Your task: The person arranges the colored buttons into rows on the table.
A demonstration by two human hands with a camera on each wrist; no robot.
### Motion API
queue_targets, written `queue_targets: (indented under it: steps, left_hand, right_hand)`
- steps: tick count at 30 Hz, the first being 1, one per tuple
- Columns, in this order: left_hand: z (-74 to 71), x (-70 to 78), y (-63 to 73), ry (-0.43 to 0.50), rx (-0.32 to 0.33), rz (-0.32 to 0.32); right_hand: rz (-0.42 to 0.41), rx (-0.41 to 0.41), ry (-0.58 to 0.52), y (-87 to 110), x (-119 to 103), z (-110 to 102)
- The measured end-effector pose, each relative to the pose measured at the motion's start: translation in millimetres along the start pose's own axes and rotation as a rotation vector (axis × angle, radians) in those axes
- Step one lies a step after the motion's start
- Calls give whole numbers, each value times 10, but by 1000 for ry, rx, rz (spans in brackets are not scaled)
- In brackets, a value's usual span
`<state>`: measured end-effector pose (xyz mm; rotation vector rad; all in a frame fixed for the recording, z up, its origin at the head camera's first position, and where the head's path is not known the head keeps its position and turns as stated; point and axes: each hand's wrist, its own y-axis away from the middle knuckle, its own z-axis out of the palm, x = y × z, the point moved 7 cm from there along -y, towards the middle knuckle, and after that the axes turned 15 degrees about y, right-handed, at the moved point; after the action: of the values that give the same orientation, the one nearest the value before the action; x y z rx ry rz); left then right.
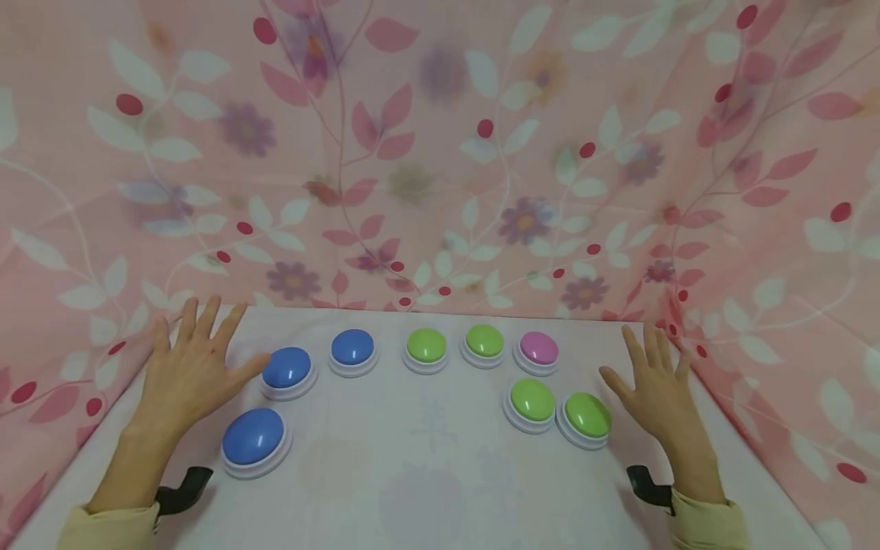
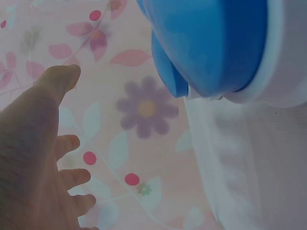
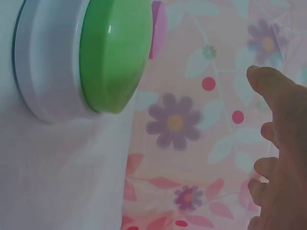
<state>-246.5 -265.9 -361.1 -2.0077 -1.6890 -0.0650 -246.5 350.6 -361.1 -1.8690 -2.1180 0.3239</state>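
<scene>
My left hand (image 1: 189, 374) is spread with straight fingers at the left side, its thumb overlapping the edge of a blue push button (image 1: 286, 367) in the head view. Nearer me sits a second blue push button (image 1: 253, 436), and a third blue one (image 1: 353, 347) stands farther back. On the right, my right hand (image 1: 660, 393) holds nothing, its fingers spread beside a green push button (image 1: 587, 415). Another green push button (image 1: 532, 399) stands left of that one. In the right wrist view, a green button (image 3: 117, 52) looms large, apart from the thumb.
Two more green buttons (image 1: 426, 345) (image 1: 484, 341) and a pink button (image 1: 539, 347) line the back of the white table (image 1: 344, 489). All have round white bases. Pink floral cloth (image 1: 440, 191) hangs behind and at both sides. A black strap mount (image 1: 184, 491) sits at the left wrist.
</scene>
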Motion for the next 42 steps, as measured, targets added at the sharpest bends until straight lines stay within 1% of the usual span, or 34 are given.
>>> queue_targets:
  steps: [6,11,13,17,19,21,26,28,31,35,39,42]
  left_hand:
    - [-4,15,5,26,-5,8]
    - [-10,13,21,79,-20,19]
    - [-2,10,39,119,-40,20]
    - [21,16,86,194,-85,24]
    - [25,24,109,215,-96,28]
    - [25,29,130,229,-98,33]
    - [62,26,180,268,-120,27]
    - [90,14,209,281,-137,19]
    - [119,3,258,296,-149,25]
    - [150,16,316,310,-159,53]
    - [181,54,362,312,-183,74]
    - [201,82,394,318,-220,68]
  right_hand:
    - [-32,56,-51,-52,-143,-18]
    - [-44,32,-120,-120,-396,9]
    - [-53,12,-139,-150,-507,42]
    - [-103,14,-175,-207,-744,76]
    - [-133,23,-193,-226,-869,73]
    - [-155,12,-222,-239,-991,74]
    - [-169,-29,-279,-237,-1262,58]
    - [-187,-37,-290,-226,-1369,51]
    - [-215,-52,-295,-212,-1528,54]
    - [-253,-73,-268,-208,-1724,101]
    - [-317,-66,-248,-191,-1911,129]
    - [-368,-51,-251,-167,-2050,107]
